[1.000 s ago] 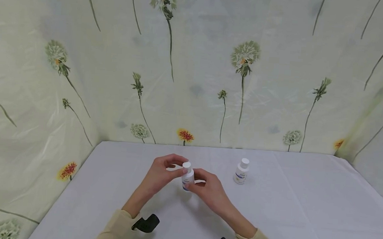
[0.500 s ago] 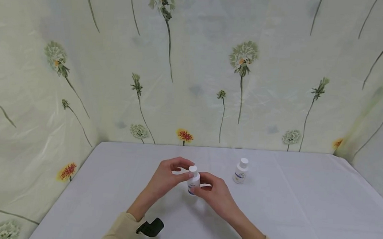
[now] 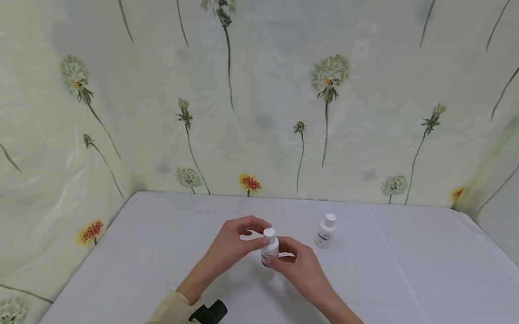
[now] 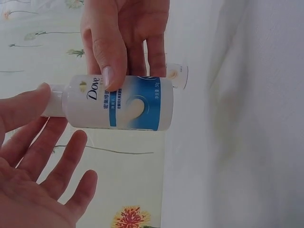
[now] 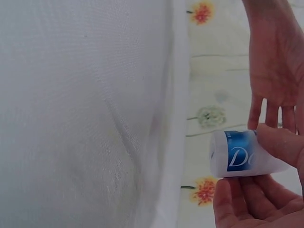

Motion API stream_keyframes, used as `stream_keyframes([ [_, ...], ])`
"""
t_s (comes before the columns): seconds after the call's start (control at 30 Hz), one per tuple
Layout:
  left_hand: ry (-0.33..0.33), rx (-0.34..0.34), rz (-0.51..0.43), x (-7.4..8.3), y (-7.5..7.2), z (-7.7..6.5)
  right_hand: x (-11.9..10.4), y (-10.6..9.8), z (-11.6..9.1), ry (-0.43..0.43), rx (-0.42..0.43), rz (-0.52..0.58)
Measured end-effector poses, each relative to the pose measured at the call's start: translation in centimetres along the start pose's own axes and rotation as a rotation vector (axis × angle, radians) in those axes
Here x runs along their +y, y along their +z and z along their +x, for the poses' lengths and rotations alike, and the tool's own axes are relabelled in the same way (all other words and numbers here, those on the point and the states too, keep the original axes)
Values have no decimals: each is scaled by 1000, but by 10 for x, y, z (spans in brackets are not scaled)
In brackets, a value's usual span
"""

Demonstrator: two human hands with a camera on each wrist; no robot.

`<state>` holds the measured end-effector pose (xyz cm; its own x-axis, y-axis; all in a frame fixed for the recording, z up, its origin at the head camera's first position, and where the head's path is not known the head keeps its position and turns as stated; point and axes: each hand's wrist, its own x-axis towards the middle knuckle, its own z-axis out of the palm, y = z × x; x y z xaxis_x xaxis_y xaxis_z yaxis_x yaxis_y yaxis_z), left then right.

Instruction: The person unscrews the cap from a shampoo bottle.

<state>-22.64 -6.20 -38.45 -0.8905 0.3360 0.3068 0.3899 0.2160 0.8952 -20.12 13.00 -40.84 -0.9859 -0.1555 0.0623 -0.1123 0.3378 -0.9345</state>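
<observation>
Our left grip (image 3: pixel 232 244) pinches the white cap (image 3: pixel 270 233) while our right grip (image 3: pixel 299 268) holds the body of the Dove bottle (image 3: pixel 271 249), just below and right of the frame's centre. We see its long axis near upright, left grip higher. The second bottle (image 3: pixel 325 237) stands apart, farther right; the bench (image 3: pixel 412 290) stretches lower right, its far edge mid-frame.

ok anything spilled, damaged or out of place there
Nothing stands out: the blue-labelled white plastic bottle between left hand and right hand looks intact, the other white capped bottle stands upright, and no spill shows on the white tablecloth.
</observation>
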Motion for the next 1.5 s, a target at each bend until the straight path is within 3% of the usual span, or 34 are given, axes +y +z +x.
stream_keyframes([
  [0.5,-13,-27,7,7,14,-9,-3,-8,-21,30,23,-3],
  [0.93,-8,-44,15,7,21,-8,0,-13,-28,38,32,-8],
  [1.3,32,-75,33,15,21,-10,5,-14,-27,-41,24,-36],
  [1.5,53,-115,18,10,20,-9,7,-17,-27,-58,14,-86],
])
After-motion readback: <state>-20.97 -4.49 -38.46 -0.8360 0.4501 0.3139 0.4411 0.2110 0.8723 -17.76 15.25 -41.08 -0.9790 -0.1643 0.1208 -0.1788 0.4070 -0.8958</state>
